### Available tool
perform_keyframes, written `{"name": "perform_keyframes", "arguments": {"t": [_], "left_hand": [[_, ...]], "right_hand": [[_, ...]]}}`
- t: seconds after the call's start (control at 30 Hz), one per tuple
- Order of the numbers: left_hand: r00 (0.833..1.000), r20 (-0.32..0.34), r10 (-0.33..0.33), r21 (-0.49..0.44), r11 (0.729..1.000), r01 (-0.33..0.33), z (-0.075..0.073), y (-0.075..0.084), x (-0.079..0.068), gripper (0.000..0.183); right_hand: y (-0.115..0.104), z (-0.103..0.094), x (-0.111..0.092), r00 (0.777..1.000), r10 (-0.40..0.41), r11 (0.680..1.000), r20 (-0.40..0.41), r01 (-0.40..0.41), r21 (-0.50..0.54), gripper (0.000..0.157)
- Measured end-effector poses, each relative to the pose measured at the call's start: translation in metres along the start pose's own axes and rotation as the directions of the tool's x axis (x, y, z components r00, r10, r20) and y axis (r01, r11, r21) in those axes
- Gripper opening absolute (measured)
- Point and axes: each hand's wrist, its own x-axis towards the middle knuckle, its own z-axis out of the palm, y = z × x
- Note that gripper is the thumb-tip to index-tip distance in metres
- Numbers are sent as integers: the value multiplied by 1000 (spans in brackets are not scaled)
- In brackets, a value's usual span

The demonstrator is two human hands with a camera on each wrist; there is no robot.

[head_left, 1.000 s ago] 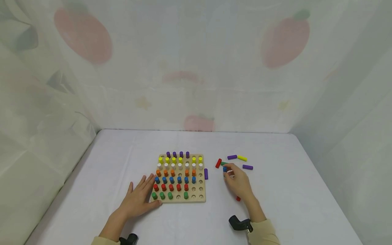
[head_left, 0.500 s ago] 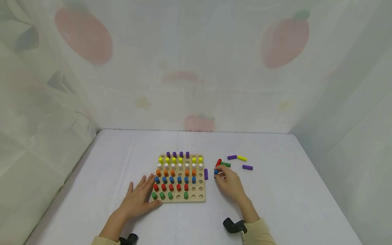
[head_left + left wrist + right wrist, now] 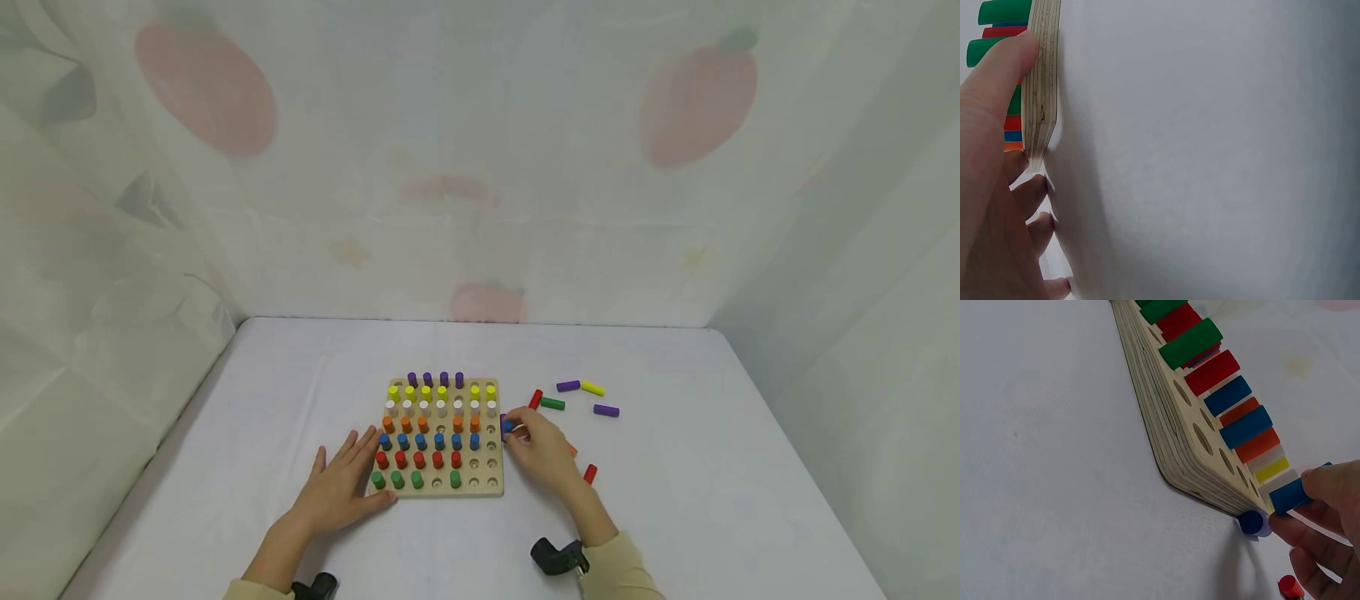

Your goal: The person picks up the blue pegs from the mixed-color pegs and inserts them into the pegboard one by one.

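A wooden pegboard [image 3: 480, 491] lies on the table with rows of coloured pegs upright in its holes. My left hand [image 3: 339, 487] rests against its left side, fingers stretched out and thumb on the front corner; the left wrist view shows the thumb [image 3: 1025, 53] touching the board's edge. Thumb and fingers of my right hand [image 3: 546, 454] pinch a blue peg [image 3: 1289, 496] just off the board's right edge. In the right wrist view the blue peg is tilted and apart from the holes. Below it, a purple peg [image 3: 1250, 522] lies along the board's right side.
Right of the board lie a green peg [image 3: 552, 403], a yellow peg [image 3: 592, 388], two purple pegs [image 3: 606, 410], and red pegs [image 3: 590, 474]. An orange peg [image 3: 573, 449] is partly behind my right hand. Holes without pegs show along the board's right side.
My right hand has carried the blue peg leftward to the board's right edge, uncovering the green, red and orange pegs behind it. The left hand has not moved.
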Motion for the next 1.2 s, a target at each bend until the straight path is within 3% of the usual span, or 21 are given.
{"name": "perform_keyframes", "arguments": {"t": [1.2], "left_hand": [[1000,4,-10,1,1000,10,1,-1,0,98]], "right_hand": [[-11,14,0,996,-65,997,66,68,-43,19]]}}
